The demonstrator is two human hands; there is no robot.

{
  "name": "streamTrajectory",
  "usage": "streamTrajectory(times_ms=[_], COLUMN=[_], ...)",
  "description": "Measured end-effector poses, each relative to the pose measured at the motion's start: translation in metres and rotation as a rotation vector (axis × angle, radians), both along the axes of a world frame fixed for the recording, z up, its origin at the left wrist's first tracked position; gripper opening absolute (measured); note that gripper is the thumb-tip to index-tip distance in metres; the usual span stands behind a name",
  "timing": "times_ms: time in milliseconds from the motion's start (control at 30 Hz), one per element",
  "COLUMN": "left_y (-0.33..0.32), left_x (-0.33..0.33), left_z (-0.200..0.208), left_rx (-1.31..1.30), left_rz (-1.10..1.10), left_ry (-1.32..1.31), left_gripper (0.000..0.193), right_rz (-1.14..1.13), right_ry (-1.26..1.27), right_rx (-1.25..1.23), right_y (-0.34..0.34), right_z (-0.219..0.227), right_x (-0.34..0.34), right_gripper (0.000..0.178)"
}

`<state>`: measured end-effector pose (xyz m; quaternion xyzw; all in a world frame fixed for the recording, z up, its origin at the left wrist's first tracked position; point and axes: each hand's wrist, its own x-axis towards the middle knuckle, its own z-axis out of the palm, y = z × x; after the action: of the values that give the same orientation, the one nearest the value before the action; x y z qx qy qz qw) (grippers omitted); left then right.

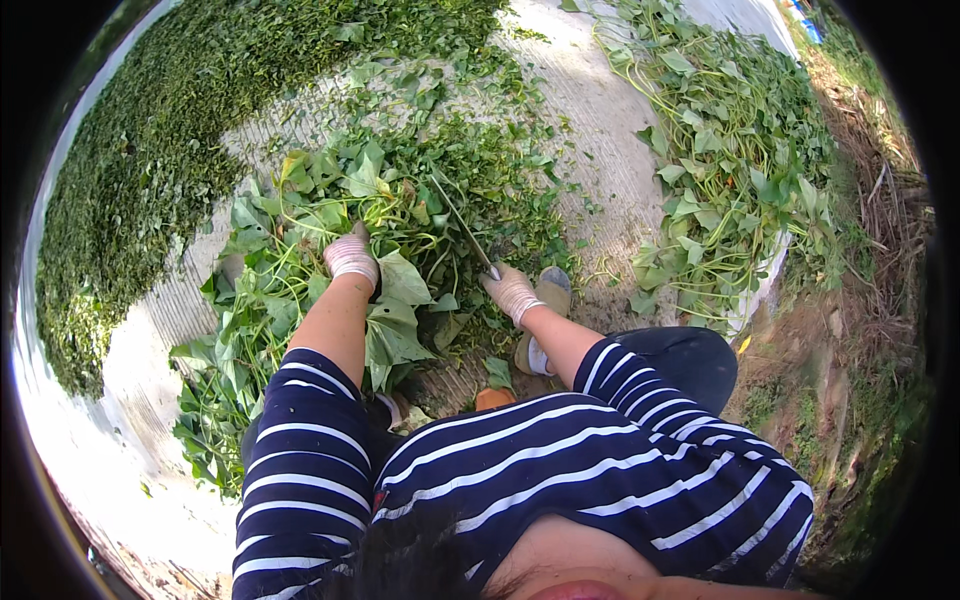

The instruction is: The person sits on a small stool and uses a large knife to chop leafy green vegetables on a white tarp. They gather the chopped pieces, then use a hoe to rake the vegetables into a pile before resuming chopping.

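My left hand (351,256), in a pale glove, is closed on a bunch of leafy green vines (265,285) that spreads to the left and down beside my leg. My right hand (513,294), gloved as well, grips a knife (462,224) by its handle. Its long thin blade slants up and left, with the tip beside the vines' leaves and stems. Beneath and beyond the blade lie chopped leaves and stems (505,165). Foliage hides part of my left fingers, and the knife's handle is mostly covered by my right hand.
Chopped greens (140,180) blanket the ground at the far left. A heap of uncut vines (735,190) lies to the right on ridged concrete (595,110). Dry brush and soil (880,210) border the right side. My shoe (553,290) is just beside my right hand.
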<state>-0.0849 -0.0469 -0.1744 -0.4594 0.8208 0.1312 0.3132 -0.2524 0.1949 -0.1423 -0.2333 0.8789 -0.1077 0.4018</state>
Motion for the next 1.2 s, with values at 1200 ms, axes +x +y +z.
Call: streamTrajectory(times_ms=[1200], left_y=[0.02], left_x=[0.004], left_z=[0.007], left_rx=[-0.172], left_rz=[-0.04], left_ry=[0.093], left_gripper=[0.029], right_rz=[-0.116], right_ry=[0.086], right_rx=[-1.03], right_y=[-0.07], right_z=[0.014], right_x=[0.009], right_gripper=[0.02])
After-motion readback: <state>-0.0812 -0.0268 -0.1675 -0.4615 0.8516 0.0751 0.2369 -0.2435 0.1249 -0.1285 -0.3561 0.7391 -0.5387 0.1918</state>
